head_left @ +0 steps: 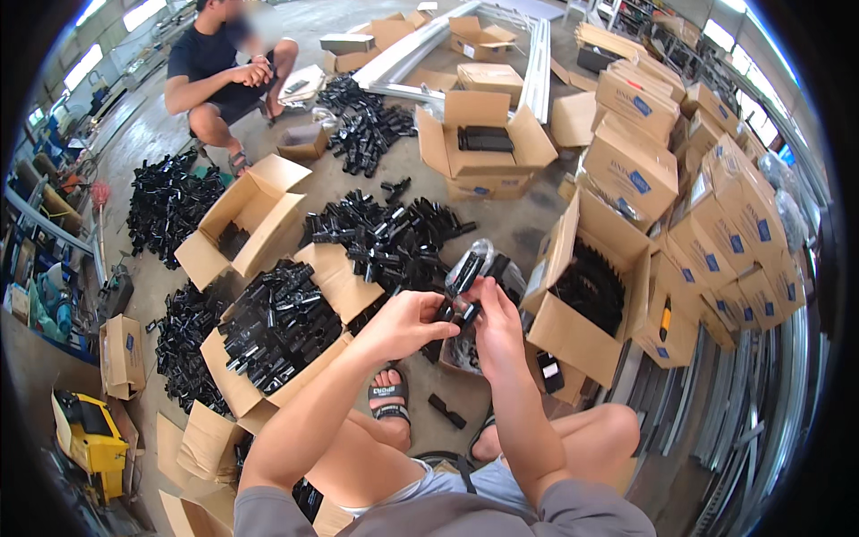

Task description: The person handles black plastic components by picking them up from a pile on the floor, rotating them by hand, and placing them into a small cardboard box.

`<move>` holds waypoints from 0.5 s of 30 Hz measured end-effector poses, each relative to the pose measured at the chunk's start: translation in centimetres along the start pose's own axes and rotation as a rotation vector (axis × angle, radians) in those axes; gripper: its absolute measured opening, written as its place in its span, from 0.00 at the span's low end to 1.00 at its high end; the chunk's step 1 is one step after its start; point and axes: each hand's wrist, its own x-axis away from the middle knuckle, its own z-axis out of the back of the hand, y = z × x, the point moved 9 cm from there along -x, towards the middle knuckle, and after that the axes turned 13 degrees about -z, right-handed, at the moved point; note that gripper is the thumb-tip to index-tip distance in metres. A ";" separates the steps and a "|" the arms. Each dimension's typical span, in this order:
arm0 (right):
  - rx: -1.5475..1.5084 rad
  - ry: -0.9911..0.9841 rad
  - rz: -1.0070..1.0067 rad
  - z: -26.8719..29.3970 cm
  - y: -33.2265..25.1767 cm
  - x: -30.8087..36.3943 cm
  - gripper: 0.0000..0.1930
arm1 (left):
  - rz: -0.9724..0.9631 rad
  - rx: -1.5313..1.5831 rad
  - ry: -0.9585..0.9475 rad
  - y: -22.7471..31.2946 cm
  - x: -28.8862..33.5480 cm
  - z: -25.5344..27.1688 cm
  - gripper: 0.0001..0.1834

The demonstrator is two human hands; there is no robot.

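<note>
In front of my knees, both hands are closed on one glossy black branched fitting (465, 274). My left hand (413, 324) pinches its lower left end between thumb and fingers. The fingers of my right hand (497, 320) wrap its right side, hiding part of it. Just below and behind the hands stands a small box with clear plastic (461, 351) and dark pieces in it, partly covered by the hands. A single black fitting (446, 411) lies on the floor between my feet. Left of my hands, an open carton (231, 376) is heaped with similar black pieces (284, 324).
Piles of black fittings (385, 234) cover the floor ahead and left. An open carton (586, 347) with ribbed black parts stands right, near stacked closed cartons (631, 170) and metal profiles (716, 421). A person (210, 67) squats far left. A yellow case (94, 447) sits lower left.
</note>
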 end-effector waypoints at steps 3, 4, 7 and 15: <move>0.032 -0.031 0.002 -0.6 -0.2 0.7 0.20 | -0.015 0.064 -0.004 0.9 0.3 -0.9 0.22; 0.030 -0.032 0.008 -0.6 -0.3 0.7 0.19 | -0.020 0.102 0.000 1.1 0.4 -1.1 0.22; -0.038 -0.076 0.004 -1.3 -0.4 1.1 0.18 | -0.021 0.088 -0.005 1.4 0.3 -1.3 0.22; -0.039 -0.093 0.034 -2.1 -0.8 1.1 0.23 | -0.071 -0.013 0.053 1.6 0.2 -0.8 0.18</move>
